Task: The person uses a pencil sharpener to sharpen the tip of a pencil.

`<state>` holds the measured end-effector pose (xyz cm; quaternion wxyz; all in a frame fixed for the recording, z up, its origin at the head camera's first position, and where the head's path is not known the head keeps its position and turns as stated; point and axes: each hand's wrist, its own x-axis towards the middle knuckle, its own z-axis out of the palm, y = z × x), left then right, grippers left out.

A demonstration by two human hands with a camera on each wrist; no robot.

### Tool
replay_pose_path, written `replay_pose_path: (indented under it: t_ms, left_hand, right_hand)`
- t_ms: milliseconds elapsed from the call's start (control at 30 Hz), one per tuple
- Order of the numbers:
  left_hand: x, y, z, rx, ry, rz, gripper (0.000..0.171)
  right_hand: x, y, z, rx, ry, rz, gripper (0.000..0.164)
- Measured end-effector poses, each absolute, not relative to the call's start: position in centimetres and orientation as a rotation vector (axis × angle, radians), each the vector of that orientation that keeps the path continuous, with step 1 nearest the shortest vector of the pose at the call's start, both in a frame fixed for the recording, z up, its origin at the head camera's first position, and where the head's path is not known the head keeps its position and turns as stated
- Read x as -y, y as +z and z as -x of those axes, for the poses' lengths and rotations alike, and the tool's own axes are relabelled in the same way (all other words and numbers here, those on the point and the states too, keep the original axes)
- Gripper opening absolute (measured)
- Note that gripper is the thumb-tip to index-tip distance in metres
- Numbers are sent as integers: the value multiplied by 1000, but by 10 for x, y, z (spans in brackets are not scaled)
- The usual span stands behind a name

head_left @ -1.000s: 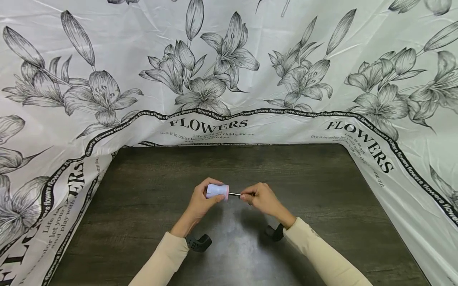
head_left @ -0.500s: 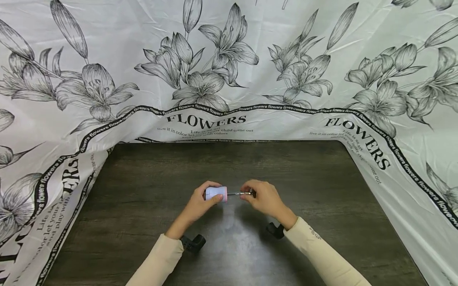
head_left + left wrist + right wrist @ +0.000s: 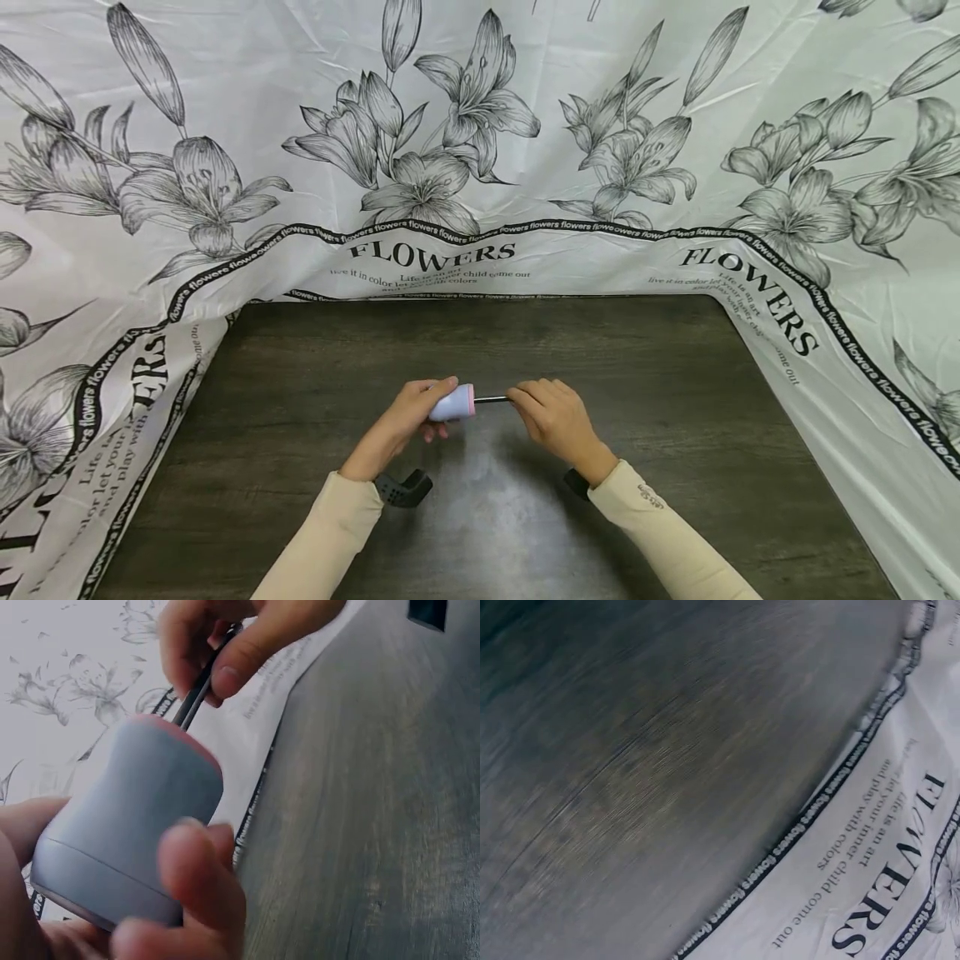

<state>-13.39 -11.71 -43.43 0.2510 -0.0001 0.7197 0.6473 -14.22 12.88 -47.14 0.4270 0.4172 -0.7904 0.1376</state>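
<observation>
Curling left hand (image 3: 405,411) round pink-rimmed lilac container (image 3: 452,404), right hand (image 3: 555,415) pinching dark rod (image 3: 491,399) — hands apart

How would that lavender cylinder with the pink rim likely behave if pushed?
The lavender cylinder is probably stiff: no dent shows where the left hand grips it. Its curved, smooth walls may let it roll or slip.

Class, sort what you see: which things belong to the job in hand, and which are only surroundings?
In the job:
Lilac device, held by the left hand
Dark rod, pinched by the right hand

Only surroundings:
Table
Floral cloth
Black wrist mounts, worn rather than handled
</observation>
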Motion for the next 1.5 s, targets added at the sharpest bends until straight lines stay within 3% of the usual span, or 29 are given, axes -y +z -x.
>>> replay_pose_path:
  t_ms: [400,500,667,800,933,1167,1500]
  left_hand:
    - [114,-437,136,-1839,1747,64,58]
    - [112,-441,136,-1913,1788,-5,50]
    - [111,-447,132,-2138,1877,-290,27]
    - [109,-454,126,-2196,1993,-518,32]
    - [106,-463,121,-2178,2069,-620,35]
    - [105,-462,123,-2320,2019,-432,34]
    - [115,-443,135,-2129,1960,-296,36]
  right_hand:
    - [-130,-478,144,1807,217,-1051,19]
    - [-129,-477,141,1954,313,-1048,12]
    - [-126,-463,134,2498,865,-981,8]
    - [-128,-442,140,2897,1527,-840,18]
    - [-132,-428,150,3081,1806,-811,23]
    - [-130,-429,149,2990,1212,-876,14]
    - [-129,-452,146,2410,814,-907,23]
